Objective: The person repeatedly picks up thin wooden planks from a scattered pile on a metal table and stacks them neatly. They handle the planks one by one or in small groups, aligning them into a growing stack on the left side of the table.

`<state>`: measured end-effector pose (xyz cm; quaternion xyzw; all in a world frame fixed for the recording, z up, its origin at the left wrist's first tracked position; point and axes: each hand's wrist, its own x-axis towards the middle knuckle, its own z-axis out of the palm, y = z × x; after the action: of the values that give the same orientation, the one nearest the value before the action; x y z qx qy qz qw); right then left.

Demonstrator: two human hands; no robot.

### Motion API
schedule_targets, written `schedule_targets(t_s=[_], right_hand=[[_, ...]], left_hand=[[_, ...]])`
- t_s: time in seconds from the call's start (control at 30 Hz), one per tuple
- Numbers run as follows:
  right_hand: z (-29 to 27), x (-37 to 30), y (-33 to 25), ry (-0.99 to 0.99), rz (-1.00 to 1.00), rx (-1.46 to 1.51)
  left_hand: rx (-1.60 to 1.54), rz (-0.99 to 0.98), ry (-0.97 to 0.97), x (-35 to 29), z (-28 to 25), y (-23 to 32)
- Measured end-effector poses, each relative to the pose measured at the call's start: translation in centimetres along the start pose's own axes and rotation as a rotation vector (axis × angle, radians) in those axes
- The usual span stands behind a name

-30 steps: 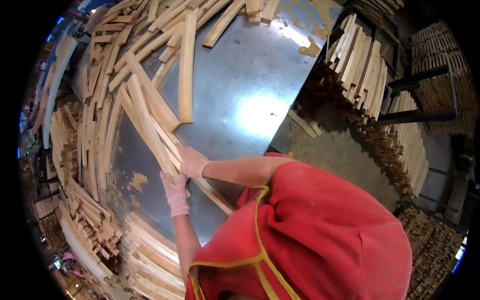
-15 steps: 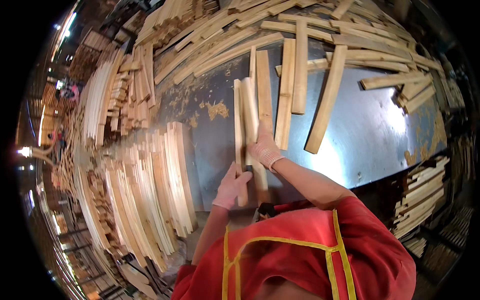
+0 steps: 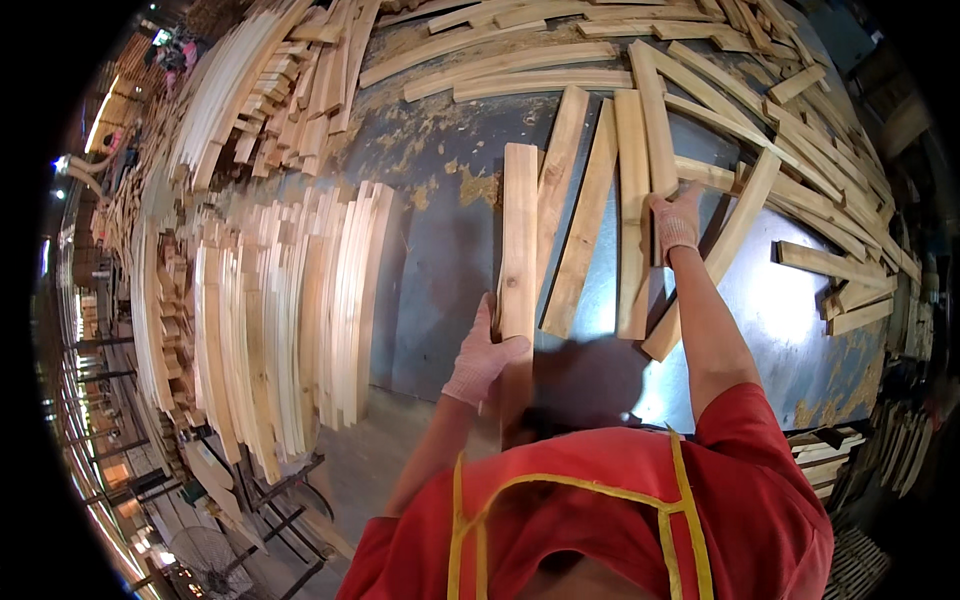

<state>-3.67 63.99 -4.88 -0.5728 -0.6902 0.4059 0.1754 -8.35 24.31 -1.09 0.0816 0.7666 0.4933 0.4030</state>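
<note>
My left hand (image 3: 483, 360), in a pale knit glove, grips the lower part of a wooden board (image 3: 518, 250) near the table's front edge. The board's broad face is turned up, with my thumb across it. Farther right, my right hand (image 3: 677, 218), gloved the same way, is closed at the near end of another wooden board (image 3: 654, 120) that points away from me. Its fingers are partly hidden. Between my hands several loose boards lie side by side on the dark metal tabletop (image 3: 440, 300), one of them a board (image 3: 580, 225) lying aslant.
To my left stands a row of stacked pale boards (image 3: 300, 320), with another stack (image 3: 235, 85) behind it. Loose boards (image 3: 815, 180) are heaped at the far right. Wood dust (image 3: 478, 187) lies on the tabletop. A fan (image 3: 205, 560) stands at lower left.
My right hand has left the boards beside my left hand and moved right to another board. The left hand's board now shows its broad face. The whole view has shifted.
</note>
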Motion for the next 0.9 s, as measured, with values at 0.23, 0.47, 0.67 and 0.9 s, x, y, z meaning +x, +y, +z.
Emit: schedule_targets(t_s=[0.23,0.47,0.67,0.9], right_hand=[[2.3,-12.6,-2.7,-0.329,0.032,0.537],[5.8,-26.0,-0.2,-0.418,0.018,0.283],[2.6,-29.8,-2.9,-0.748,-0.197,-0.302],[3.1,-19.3,-2.7,-1.004,-0.33,0.142]], left_hand=[[0.936,0.187,0.376,-3.2,-1.5,-1.5],[0.813,0.014,0.159,-2.3,-0.3,0.5],[0.365,0.066,0.087,0.2,-3.7,-2.3],[0.746,-0.091,0.127,-1.1,-1.4,3.2]])
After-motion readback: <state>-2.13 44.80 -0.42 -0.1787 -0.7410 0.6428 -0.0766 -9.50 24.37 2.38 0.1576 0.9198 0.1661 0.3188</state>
